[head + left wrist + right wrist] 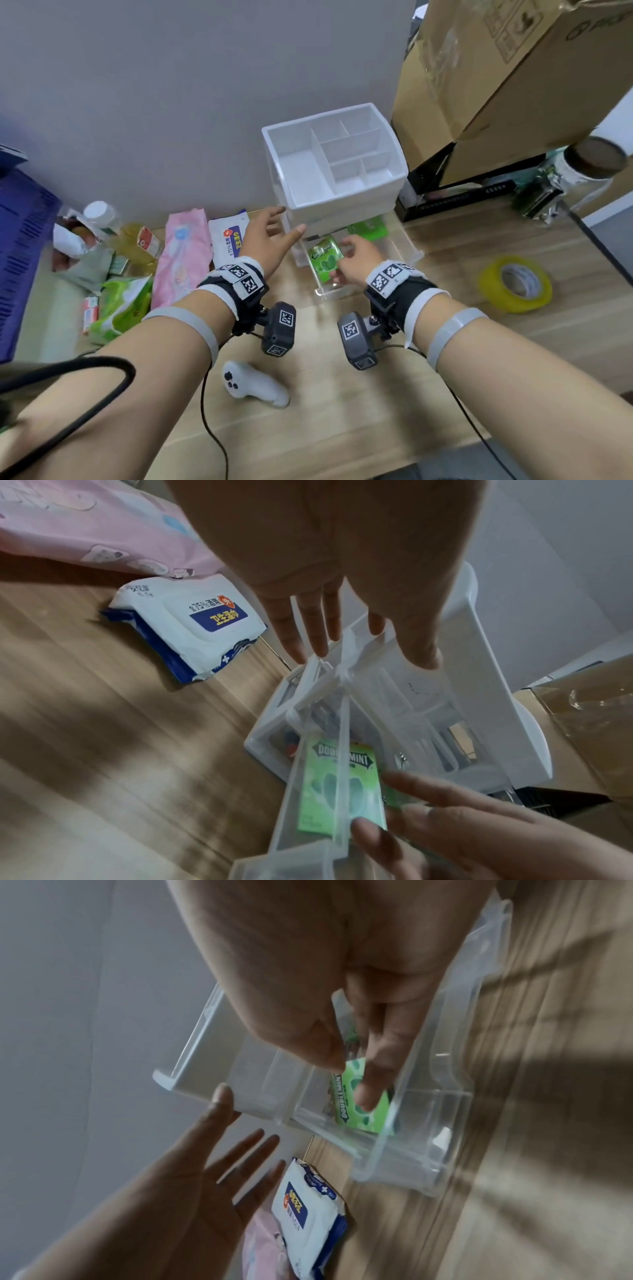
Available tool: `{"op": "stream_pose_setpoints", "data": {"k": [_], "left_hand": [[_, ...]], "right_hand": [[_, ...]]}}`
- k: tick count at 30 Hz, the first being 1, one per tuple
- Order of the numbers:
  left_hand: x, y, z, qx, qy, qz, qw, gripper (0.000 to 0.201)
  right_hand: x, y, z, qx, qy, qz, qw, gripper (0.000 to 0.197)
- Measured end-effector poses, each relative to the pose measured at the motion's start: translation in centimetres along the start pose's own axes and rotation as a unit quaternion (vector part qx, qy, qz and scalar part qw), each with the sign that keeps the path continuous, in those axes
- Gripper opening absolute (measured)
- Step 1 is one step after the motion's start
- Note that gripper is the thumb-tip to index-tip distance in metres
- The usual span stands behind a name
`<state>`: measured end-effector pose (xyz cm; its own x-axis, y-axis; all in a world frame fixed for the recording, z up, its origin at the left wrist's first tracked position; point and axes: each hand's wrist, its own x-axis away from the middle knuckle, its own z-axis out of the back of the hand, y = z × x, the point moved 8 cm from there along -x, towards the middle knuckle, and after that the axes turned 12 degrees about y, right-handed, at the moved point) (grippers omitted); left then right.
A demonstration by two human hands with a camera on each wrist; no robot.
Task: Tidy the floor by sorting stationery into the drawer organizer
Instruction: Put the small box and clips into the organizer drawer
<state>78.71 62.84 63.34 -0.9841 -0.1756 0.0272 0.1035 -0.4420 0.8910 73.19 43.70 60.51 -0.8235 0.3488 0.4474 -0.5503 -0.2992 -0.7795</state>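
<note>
A white drawer organizer [342, 202] with a divided top tray stands against the wall. Its clear bottom drawer [409, 246] is pulled out over the floor. My right hand [342, 260] pinches a green Doublemint gum pack [323, 258] inside that drawer; the right wrist view shows thumb and fingers on the pack [363, 1115]. A second green pack [368, 228] lies deeper in the drawer. My left hand [287, 222] is spread with straight fingers at the organizer's front left corner, its thumb at the white frame [192, 1085]. The left wrist view shows this hand [342, 631] holding nothing.
A wet-wipes pack [229, 240], a pink pack [181, 257] and a green pack [123, 305] lie left of the organizer. A white controller [253, 383] lies near me, a yellow tape roll [515, 284] to the right. Cardboard boxes [496, 85] stand right, a blue crate [20, 246] far left.
</note>
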Motion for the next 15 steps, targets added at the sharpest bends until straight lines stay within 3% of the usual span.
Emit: {"op": "stream_pose_setpoints", "data": {"k": [2, 3, 5, 8, 10, 12, 15], "left_hand": [[-0.2, 0.3, 0.2, 0.004, 0.003, -0.008, 1.0, 0.066], [-0.3, 0.4, 0.2, 0.005, 0.003, -0.008, 1.0, 0.067], [-0.4, 0.9, 0.0, 0.011, 0.003, -0.016, 1.0, 0.071], [-0.7, 1.7, -0.3, 0.067, 0.011, -0.015, 0.998, 0.087], [-0.9, 2.3, -0.4, 0.11, 0.018, -0.006, 0.994, 0.092], [-1.2, 2.9, -0.6, 0.097, 0.023, -0.019, 0.995, 0.088], [-1.8, 3.8, -0.6, 0.058, 0.026, -0.051, 0.997, 0.069]], "right_hand": [[0.4, 0.0, 1.9, 0.043, 0.081, 0.036, 0.995, 0.017], [0.8, 0.1, 3.0, 0.06, 0.117, 0.047, 0.99, 0.012], [2.0, 1.2, 4.7, 0.092, 0.155, 0.032, 0.983, 0.039], [2.9, 4.4, 6.0, 0.106, 0.185, -0.063, 0.975, 0.047], [3.2, 6.7, 5.1, -0.025, 0.166, -0.167, 0.971, 0.041], [3.3, 7.6, 3.5, -0.181, 0.127, -0.24, 0.945, 0.031], [2.6, 6.9, 1.9, -0.303, 0.103, -0.249, 0.914, 0.026]]}}
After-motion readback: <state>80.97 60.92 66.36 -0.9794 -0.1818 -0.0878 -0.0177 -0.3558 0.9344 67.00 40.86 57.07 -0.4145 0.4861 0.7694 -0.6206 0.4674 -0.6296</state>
